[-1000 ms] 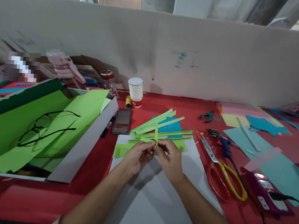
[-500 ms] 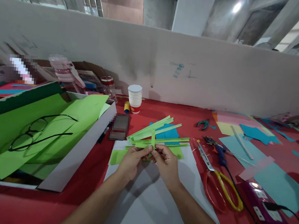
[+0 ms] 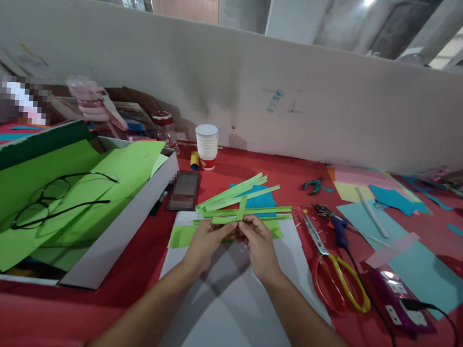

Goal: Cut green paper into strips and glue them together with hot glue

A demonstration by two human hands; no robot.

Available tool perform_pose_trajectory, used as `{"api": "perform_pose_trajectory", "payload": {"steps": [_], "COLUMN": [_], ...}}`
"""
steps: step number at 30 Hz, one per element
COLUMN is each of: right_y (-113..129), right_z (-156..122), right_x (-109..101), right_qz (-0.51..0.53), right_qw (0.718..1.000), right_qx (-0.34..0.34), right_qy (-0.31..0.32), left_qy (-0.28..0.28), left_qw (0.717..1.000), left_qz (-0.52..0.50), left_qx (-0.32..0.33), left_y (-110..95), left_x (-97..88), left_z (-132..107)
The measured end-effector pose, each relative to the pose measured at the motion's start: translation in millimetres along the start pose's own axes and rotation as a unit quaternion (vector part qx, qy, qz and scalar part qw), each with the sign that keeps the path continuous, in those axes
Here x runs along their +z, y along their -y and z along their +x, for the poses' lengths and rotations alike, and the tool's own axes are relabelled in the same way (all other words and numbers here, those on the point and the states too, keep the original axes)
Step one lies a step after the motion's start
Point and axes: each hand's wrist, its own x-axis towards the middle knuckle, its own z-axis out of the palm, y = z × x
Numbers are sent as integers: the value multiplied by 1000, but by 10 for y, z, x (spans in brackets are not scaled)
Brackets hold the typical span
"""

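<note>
Fingertips of my left hand (image 3: 206, 241) and my right hand (image 3: 259, 244) meet above a white sheet (image 3: 226, 305), both pinching a green paper strip (image 3: 242, 208). One end of the strip stands up past my thumbs; another piece of green paper crosses it near the left fingers. How the pieces join is hidden by my fingers. Just beyond lie several loose green paper strips (image 3: 234, 194), partly over a blue paper (image 3: 262, 198). A wider green paper piece (image 3: 182, 236) rests on the white sheet beside my left hand.
To the left stands a box (image 3: 132, 230) with green paper and eyeglasses (image 3: 51, 199). Scissors (image 3: 326, 259), a glue gun (image 3: 338, 228), pliers (image 3: 313, 186) and a purple power strip (image 3: 402, 304) with cords lie right. Stacked paper cups (image 3: 206, 146) stand near the white partition (image 3: 238, 79).
My hands still pinch the green strip, whose upright end now leans slightly right. The whole view has shifted a little, with the table objects appearing higher.
</note>
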Motion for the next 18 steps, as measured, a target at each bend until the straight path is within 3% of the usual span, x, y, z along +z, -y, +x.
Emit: {"api": "perform_pose_trajectory", "payload": {"steps": [5, 9, 13, 18], "right_y": [16, -22, -70, -90], "right_z": [3, 9, 9, 30], "right_x": [14, 10, 3, -9], "right_qz": [13, -1, 17, 60], "right_qw": [1000, 1000, 1000, 996], "right_qx": [13, -10, -15, 28], "right_qy": [1, -19, -17, -54], "left_qy": [13, 57, 62, 57], "left_qw": [997, 989, 991, 992], "left_qz": [61, 118, 106, 94], "left_qx": [42, 73, 60, 66], "left_y": [9, -2, -6, -21], "left_x": [-22, -56, -72, -41], "left_z": [32, 54, 61, 52]}}
